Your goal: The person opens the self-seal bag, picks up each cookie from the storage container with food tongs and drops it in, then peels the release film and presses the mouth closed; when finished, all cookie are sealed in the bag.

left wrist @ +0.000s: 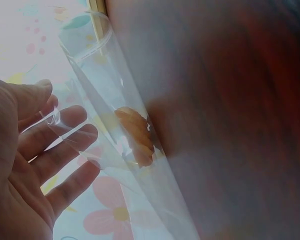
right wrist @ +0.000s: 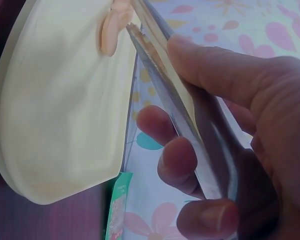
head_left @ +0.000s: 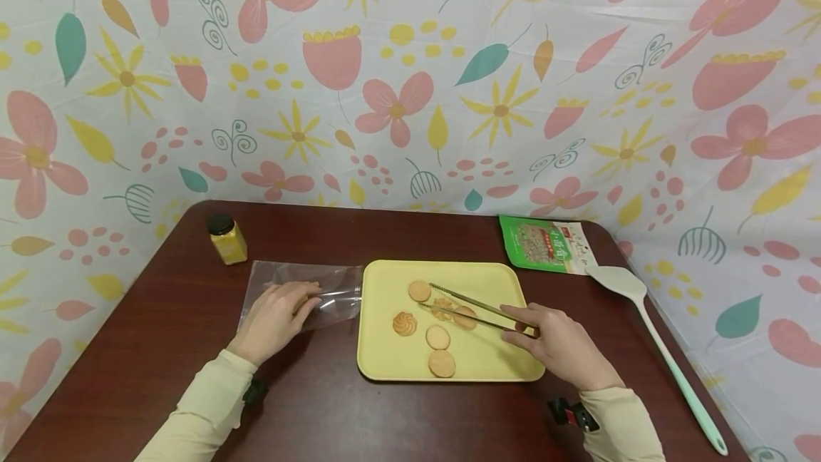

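Note:
A clear plastic bag (head_left: 333, 291) lies left of the yellow tray (head_left: 500, 369); my left hand (head_left: 272, 319) (left wrist: 45, 145) pinches its film between thumb and fingers. One cookie (left wrist: 135, 136) shows inside the bag in the left wrist view. My right hand (head_left: 564, 344) (right wrist: 230, 125) grips metal tongs (head_left: 481, 309) (right wrist: 175, 100) over the tray. Their tips stand apart at the right side of a round cookie (head_left: 420, 291); whether they touch it I cannot tell. Below the tongs are a flower-shaped cookie (head_left: 442, 309) and another cookie (head_left: 465, 317). A swirled cookie (head_left: 405, 324) and two round cookies (head_left: 438, 337) (head_left: 442, 363) lie nearer the front.
At the back left stands a yellow jar with a black lid (head_left: 228, 239). A green and white packet (head_left: 545, 244) lies behind the tray's right side. Along the table's right edge is a spatula with a green handle (head_left: 680, 369). A flowered cloth (head_left: 398, 105) hangs behind the table.

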A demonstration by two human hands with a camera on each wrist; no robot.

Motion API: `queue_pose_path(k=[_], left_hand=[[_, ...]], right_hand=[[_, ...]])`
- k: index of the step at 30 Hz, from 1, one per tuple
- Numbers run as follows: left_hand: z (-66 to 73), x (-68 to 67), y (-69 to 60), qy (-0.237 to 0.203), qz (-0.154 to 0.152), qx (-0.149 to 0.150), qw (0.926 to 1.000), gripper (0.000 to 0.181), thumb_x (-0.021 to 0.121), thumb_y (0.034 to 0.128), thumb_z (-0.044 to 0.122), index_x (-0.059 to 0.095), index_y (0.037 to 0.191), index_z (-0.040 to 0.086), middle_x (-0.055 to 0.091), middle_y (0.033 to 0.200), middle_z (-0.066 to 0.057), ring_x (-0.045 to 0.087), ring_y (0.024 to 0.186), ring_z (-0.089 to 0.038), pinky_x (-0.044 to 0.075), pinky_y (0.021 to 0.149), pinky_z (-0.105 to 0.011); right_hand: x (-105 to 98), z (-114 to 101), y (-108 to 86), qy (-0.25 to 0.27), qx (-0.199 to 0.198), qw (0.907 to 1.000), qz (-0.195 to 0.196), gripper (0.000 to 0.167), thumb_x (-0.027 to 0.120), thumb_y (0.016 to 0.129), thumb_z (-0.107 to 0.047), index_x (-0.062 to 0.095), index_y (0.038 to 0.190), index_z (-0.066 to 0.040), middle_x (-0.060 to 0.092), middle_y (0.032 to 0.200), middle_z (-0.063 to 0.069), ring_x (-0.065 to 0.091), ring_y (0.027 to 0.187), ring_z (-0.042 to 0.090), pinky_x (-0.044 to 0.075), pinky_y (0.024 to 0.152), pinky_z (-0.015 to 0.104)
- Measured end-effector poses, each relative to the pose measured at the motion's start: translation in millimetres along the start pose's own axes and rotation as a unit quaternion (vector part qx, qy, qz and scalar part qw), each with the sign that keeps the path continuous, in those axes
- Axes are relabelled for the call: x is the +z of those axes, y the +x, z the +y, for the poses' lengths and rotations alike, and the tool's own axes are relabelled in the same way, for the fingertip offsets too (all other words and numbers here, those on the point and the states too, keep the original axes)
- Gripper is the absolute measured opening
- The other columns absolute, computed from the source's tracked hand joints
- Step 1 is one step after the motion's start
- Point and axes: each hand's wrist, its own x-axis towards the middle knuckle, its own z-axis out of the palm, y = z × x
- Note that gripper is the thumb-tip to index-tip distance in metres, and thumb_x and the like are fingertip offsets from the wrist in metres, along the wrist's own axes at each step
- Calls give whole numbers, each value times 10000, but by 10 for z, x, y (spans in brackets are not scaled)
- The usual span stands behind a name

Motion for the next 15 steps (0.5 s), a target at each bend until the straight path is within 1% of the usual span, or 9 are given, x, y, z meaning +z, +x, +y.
queue_pose_path(k=[6,15], left_hand=[[9,-10,-3,-1,-23,-38,10000,224,774,835,136,724,1042,68,706,1082,-81,672,941,-240,550,766,-424],[13,-20,-5,-9,-21,-21,10000,225,772,840,150,726,1043,64,706,1084,-80,672,934,-235,549,757,-412]], right_hand=[[-2,2,7,-53,-89,9999,40,426,765,837,-352,685,1236,-224,548,806,-220,509,632,-18,424,539,225],[-7,-16,15,-114,-105,9999,28,419,760,840,-364,686,1232,-236,542,808,-222,514,642,-26,427,545,225]])
